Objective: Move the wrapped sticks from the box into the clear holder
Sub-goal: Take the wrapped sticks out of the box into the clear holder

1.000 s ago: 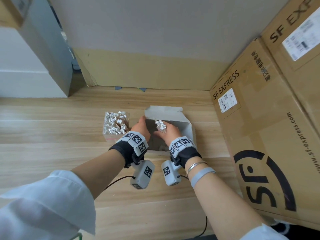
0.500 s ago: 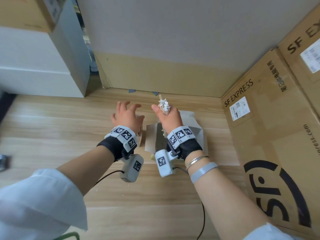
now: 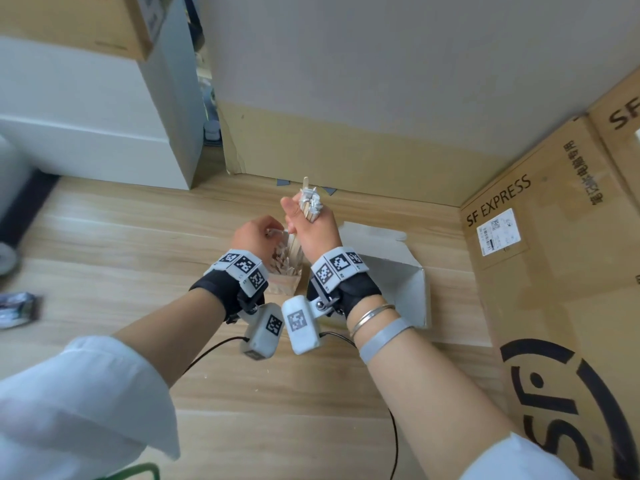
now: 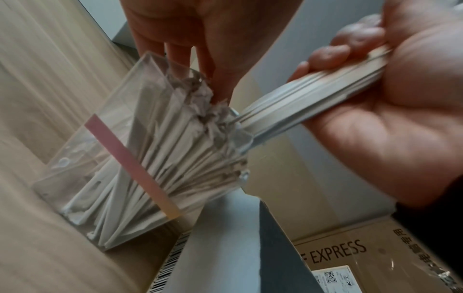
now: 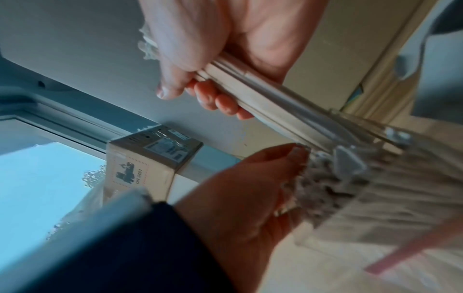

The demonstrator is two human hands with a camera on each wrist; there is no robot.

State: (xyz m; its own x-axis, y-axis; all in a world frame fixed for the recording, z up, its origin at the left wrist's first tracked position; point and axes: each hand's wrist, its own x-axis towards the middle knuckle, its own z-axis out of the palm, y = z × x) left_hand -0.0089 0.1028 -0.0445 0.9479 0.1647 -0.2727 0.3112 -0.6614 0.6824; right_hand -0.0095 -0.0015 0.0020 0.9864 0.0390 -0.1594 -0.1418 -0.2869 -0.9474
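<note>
Your right hand (image 3: 313, 230) was wrapped around a bundle of wrapped sticks (image 3: 309, 206), fingers and thumb curled tight about its middle. The bundle's long axis ran steeply from the crimped paper tops at 12 o'clock down toward the clear holder (image 3: 284, 284) at 6 o'clock, so the lower ends pointed straight into the holder's open mouth. That was the relation the coming move turned on, as I judge it: the bundle needed only to slide on along its own length.

Your left hand (image 3: 254, 237) sat just beside the bundle at 9 o'clock, its fingertips (image 4: 220, 87) bent down onto the ruffled tops of the sticks already standing in the holder. It seemed to be pressing them aside to open a gap, though whether it pinched one I could not tell. The right hand was the one carrying; the left was nearer the holder's rim.

The head view hid most of the holder behind your wrists. The left wrist view showed what it missed: the holder (image 4: 105, 158) already crowded with fanned sticks, and the bundle's (image 4: 308, 101) lower ends right at its top corner. The white box (image 3: 394, 271) lay open at 3 o'clock from the holder; its inside was not visible.
</note>
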